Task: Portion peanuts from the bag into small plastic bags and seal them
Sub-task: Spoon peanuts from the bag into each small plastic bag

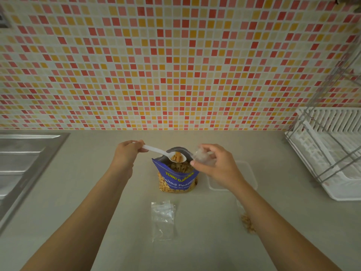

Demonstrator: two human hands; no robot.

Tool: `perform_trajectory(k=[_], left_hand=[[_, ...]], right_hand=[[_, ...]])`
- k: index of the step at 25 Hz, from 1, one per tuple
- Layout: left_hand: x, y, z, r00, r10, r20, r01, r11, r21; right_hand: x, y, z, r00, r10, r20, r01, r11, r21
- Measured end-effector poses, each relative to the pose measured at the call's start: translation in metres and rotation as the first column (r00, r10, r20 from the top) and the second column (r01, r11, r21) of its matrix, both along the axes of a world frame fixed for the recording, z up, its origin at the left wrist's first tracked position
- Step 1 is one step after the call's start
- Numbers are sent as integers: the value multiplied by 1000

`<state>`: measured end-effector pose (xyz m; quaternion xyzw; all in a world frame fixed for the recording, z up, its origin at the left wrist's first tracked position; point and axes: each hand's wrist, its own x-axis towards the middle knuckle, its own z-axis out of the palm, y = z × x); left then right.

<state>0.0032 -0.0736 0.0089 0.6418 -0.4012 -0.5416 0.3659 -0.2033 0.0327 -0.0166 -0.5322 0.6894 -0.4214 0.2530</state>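
**Spoonful of peanuts held over the open bag**

The blue peanut bag [176, 178] stood upright near the middle of the countertop [136, 231]. Its top was open and it was filled with nuts almost to the mouth. A white plastic spoon [166, 153] hung over that mouth with a small heap of peanuts [176, 158] in its bowl. The left hand [128, 151] gripped the end of the spoon's handle with curled fingers. The right hand [213, 163] pinched a small clear plastic bag [201, 156] between thumb and fingertips just beside the spoon's bowl. I could not tell what, if anything, was in that bag.

Nearer the person, a flat clear bag [163, 220] lay on the counter. To its right lay another clear bag holding peanuts [248, 223], partly hidden by the right forearm. A shallow clear plastic container [248, 173] sat on the counter just right of the peanut bag, under the right wrist.

The steel sink [25, 153] bordered the counter on the left. A white dish rack [322, 157] with wire framing stood on the right, and the mosaic tile wall [175, 65] closed off the back. The peanut bag stood well apart from all three, with bare counter around it.

The bag's front showed yellow lettering, white "Salted Peanuts" text and a picture of nuts along the bottom.
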Motion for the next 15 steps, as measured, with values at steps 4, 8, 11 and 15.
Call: perform_trajectory(k=[4, 8, 11, 15], left_hand=[[7, -10, 27, 998, 39, -40, -42, 997, -72], [2, -5, 49, 1000, -5, -15, 3, 986, -164], [-4, 9, 59, 989, -59, 134, 99, 944, -314], [-1, 33, 72, 868, -31, 496, 416, 592, -691]], right_hand=[[14, -7, 1, 981, 9, -193, -14, 1000, -28], [31, -14, 3, 992, -12, -126, 2, 997, -78], [38, -15, 2, 998, -53, -44, 46, 989, -141], [47, -16, 1, 994, -81, 76, 95, 973, -210]])
